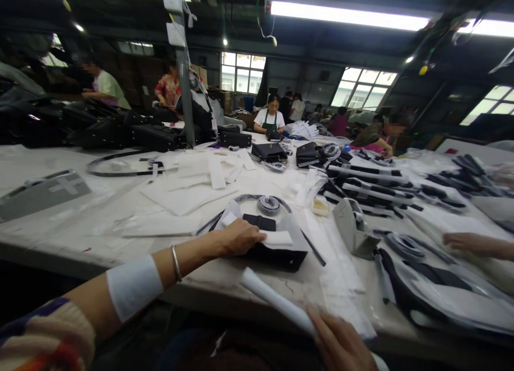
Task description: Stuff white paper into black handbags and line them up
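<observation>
A black handbag point(286, 257) lies on the table in front of me, with a white sheet point(296, 226) over its top and a dark flap point(260, 221) showing. My left hand point(241, 236) is closed over the bag, pinching a folded white strip point(279, 238) that rests across it. In the lower right, my right hand point(341, 336) grips one end of a long white padded strip point(277, 298), which slants up toward the table edge; blur softens these fingers. Behind the bag sits a coiled, wrapped strap point(268, 204).
Right of the bag are a small yellowish dish point(320, 206), a grey stand point(352, 229) and another wrapped bag point(441, 290), near a co-worker's hand point(471, 244). Loose white sheets point(193, 178) lie behind. A grey panel point(44, 194) is at left; a post point(185, 92) rises beyond.
</observation>
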The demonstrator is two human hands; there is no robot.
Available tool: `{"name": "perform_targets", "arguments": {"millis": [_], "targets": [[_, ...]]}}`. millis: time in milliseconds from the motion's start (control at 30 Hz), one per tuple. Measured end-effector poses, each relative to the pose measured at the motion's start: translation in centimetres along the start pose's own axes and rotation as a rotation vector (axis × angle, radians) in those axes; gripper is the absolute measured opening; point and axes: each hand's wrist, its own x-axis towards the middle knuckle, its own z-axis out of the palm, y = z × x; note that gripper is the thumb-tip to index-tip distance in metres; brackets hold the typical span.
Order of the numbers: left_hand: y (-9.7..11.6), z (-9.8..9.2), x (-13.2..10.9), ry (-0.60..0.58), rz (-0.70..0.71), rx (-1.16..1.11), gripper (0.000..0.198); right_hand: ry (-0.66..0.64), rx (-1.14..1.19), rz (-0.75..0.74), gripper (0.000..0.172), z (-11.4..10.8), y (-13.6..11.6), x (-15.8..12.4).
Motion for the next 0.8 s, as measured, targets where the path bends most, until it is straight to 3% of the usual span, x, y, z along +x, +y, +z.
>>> {"name": "perform_targets", "arguments": {"millis": [67, 167, 267, 400, 500, 600, 700, 800], "targets": [[-0.4, -0.6, 0.4, -0.019, 0.029, -0.002, 0.025, -0.11, 0.067, -0.235, 0.044, 2.1, -0.6, 4.6], [-0.8, -0.8, 0.9, -0.025, 0.04, -0.009, 0.02, 0.005, 0.039, -0.367, 0.026, 5.4, -1.2, 10.5], [-0.7, 0.0, 0.9, 0.009, -0.006, -0.023, 0.021, 0.142, -0.049, -0.394, 0.023, 8.0, -1.3, 13.3], [0.7, 2.1, 0.4, 0.089, -0.119, -0.052, 0.028, 0.201, -0.066, -0.31, 0.023, 9.3, -1.2, 13.4], [2.0, 3.9, 0.0, 0.156, -0.211, -0.066, 0.035, 0.131, -0.026, -0.323, 0.022, 8.3, -0.6, 12.5], [2.6, 5.1, -0.2, 0.213, -0.245, -0.092, 0.042, 0.162, -0.072, -0.248, 0.017, 6.5, 1.4, 10.9], [2.6, 5.5, -0.3, 0.248, -0.242, -0.113, 0.044, 0.191, -0.182, -0.089, 0.016, 5.4, 4.1, 9.3], [2.5, 5.2, -0.4, 0.245, -0.24, -0.107, 0.043, 0.157, -0.152, -0.075, 0.021, 5.8, 5.9, 8.5]]}}
